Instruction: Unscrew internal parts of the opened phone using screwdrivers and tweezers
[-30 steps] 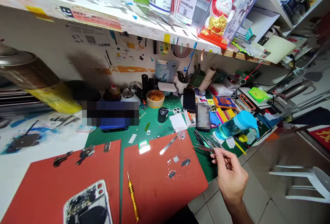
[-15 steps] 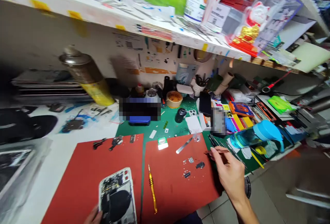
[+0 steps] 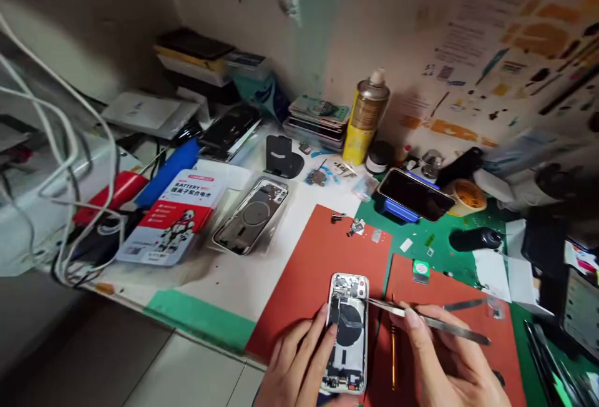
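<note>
An opened phone (image 3: 354,360) with its inner parts exposed lies on the red mat (image 3: 299,269). My left hand (image 3: 297,363) grips its left side, with fingertips over the inside. In my right hand (image 3: 444,363) is a pair of metal tweezers (image 3: 452,327), pinched between thumb and fingers. The tweezer tips reach the phone's upper right edge, just below the camera holes; whether anything is between them I cannot tell. A yellow screwdriver (image 3: 394,357) lies on the mat between the phone and my right hand, partly covered by the hand.
Small parts (image 3: 356,226) rest at the mat's top. Behind stand a propped phone (image 3: 414,193) and a yellow spray can (image 3: 367,117). To the left lie another phone housing (image 3: 253,216), a battery box (image 3: 173,220) and white cables (image 3: 70,145). Black tools (image 3: 543,357) lie right.
The view has swung left. My right hand has come from the mat's right edge to the phone, tweezers at its edge. My left hand now reaches farther over the phone.
</note>
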A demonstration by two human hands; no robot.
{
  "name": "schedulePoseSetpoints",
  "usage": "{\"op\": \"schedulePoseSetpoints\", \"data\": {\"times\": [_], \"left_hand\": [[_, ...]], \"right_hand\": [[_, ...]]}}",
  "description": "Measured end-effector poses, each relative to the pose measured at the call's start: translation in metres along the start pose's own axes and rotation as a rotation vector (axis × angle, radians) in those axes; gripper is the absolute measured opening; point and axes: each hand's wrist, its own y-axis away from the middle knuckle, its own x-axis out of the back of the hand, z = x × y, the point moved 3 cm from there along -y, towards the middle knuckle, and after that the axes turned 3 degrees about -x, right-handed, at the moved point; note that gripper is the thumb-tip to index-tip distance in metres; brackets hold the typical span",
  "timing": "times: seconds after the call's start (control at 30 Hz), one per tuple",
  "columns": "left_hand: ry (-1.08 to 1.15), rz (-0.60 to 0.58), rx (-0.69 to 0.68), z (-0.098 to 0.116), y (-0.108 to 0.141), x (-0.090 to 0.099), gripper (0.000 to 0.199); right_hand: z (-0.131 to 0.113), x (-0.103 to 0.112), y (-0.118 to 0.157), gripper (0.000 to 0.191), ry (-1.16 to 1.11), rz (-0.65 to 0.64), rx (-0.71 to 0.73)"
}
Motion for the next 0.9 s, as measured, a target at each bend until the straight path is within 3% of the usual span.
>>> {"op": "schedulePoseSetpoints", "data": {"times": [0.13, 0.33, 0.47, 0.9], "left_hand": [[0.077, 0.064, 0.009, -0.001, 0.007, -0.009, 0.058], [0.075, 0.088, 0.025, -0.002, 0.009, -0.012, 0.052], [0.024, -0.006, -0.043, -0.007, 0.0, -0.003, 0.05], [0.01, 0.037, -0.017, -0.007, -0.004, -0.003, 0.042]], "right_hand": [[-0.01, -0.037, -0.004, 0.049, -0.026, -0.137, -0.085], [-0.021, -0.062, -0.007, 0.048, -0.112, -0.202, -0.2], [-0.02, -0.067, -0.009, 0.048, -0.095, -0.218, -0.22], [-0.011, -0.07, -0.012, 0.055, -0.043, -0.268, -0.308]]}}
